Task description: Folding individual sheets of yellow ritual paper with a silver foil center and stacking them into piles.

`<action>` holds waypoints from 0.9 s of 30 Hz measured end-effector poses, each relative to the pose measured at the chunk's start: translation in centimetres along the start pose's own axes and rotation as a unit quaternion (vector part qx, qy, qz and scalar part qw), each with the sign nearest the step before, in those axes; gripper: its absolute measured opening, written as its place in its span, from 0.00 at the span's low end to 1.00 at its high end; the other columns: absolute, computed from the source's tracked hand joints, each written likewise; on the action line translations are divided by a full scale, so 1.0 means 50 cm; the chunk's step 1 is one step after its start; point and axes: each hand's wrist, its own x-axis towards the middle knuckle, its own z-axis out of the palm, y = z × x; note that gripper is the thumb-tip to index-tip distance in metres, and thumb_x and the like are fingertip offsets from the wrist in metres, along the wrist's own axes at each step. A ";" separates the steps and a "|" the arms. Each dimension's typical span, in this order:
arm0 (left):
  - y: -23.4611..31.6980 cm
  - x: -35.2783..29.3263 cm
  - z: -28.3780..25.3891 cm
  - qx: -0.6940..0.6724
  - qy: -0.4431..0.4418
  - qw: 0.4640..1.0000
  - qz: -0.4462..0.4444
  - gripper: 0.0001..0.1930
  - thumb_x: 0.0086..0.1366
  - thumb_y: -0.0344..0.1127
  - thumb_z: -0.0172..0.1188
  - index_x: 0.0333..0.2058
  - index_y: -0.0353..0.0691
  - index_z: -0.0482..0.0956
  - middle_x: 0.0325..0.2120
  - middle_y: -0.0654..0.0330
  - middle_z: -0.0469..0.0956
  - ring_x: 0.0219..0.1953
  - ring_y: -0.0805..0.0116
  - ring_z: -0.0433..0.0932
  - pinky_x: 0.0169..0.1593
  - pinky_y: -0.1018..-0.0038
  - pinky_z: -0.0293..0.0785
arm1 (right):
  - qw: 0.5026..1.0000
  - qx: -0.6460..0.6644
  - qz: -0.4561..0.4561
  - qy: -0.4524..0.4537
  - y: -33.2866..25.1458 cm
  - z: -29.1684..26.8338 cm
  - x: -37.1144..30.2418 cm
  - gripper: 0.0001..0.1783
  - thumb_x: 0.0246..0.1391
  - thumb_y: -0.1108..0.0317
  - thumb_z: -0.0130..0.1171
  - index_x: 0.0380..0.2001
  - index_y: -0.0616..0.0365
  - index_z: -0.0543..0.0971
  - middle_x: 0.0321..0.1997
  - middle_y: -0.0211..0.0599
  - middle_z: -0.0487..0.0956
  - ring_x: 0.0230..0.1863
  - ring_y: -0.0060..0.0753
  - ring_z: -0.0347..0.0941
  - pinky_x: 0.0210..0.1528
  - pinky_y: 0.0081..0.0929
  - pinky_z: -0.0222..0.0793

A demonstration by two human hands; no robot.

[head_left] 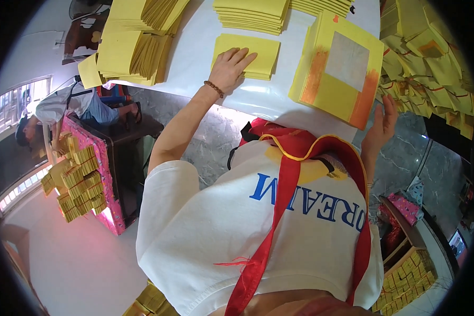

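My left hand [230, 69] lies flat on a small stack of yellow paper sheets [263, 50], fingers stretched out, a beaded bracelet on its wrist. The stack sits near the front edge of a white-covered table [195, 58]. To its right is a thick stack of larger yellow sheets [329, 95], the top one bearing a silvery-grey square and orange bands. Just off that stack's right edge, my right hand [380, 128] is held up with its fingers extended and apart, holding nothing that I can see.
Fanned yellow paper stacks [122, 55] fill the table's left end, with another pile [253, 13] at the back. Bundles of folded yellow paper [426, 58] crowd the right. At left, another person [73, 105] sits by a pink-covered table [97, 145] holding yellow bundles [81, 181].
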 end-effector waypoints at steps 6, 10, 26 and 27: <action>0.026 -0.011 0.030 0.050 0.013 0.998 -0.039 0.30 0.59 0.55 0.50 0.56 0.45 0.63 0.53 0.56 0.64 0.56 0.56 0.59 0.56 0.58 0.55 | 1.000 0.019 0.003 -0.022 0.003 0.005 0.007 0.14 0.57 0.76 0.49 0.47 0.63 0.74 0.57 0.41 0.66 0.56 0.30 0.65 0.53 0.26 0.65; 0.025 -0.014 0.040 0.055 0.002 0.997 -0.051 0.31 0.60 0.57 0.48 0.58 0.46 0.62 0.56 0.54 0.61 0.57 0.54 0.58 0.57 0.58 0.52 | 0.998 0.047 0.014 -0.030 0.001 0.002 0.011 0.13 0.55 0.75 0.52 0.45 0.62 0.75 0.55 0.41 0.69 0.56 0.31 0.65 0.55 0.29 0.63; 0.123 0.130 -0.137 -0.254 0.030 0.966 -0.037 0.16 0.65 0.42 0.49 0.43 0.36 0.76 0.38 0.48 0.77 0.39 0.51 0.74 0.42 0.62 0.69 | 0.987 -0.059 0.011 -0.150 -0.002 -0.009 0.021 0.16 0.50 0.69 0.59 0.44 0.57 0.77 0.52 0.34 0.72 0.53 0.30 0.66 0.52 0.27 0.61; 0.159 0.140 -0.142 -0.285 0.026 0.958 0.002 0.16 0.64 0.40 0.51 0.44 0.35 0.76 0.39 0.50 0.76 0.41 0.52 0.74 0.44 0.64 0.69 | 0.986 -0.054 0.015 -0.156 -0.005 -0.009 0.021 0.16 0.50 0.68 0.60 0.44 0.57 0.77 0.52 0.34 0.72 0.53 0.30 0.66 0.52 0.27 0.61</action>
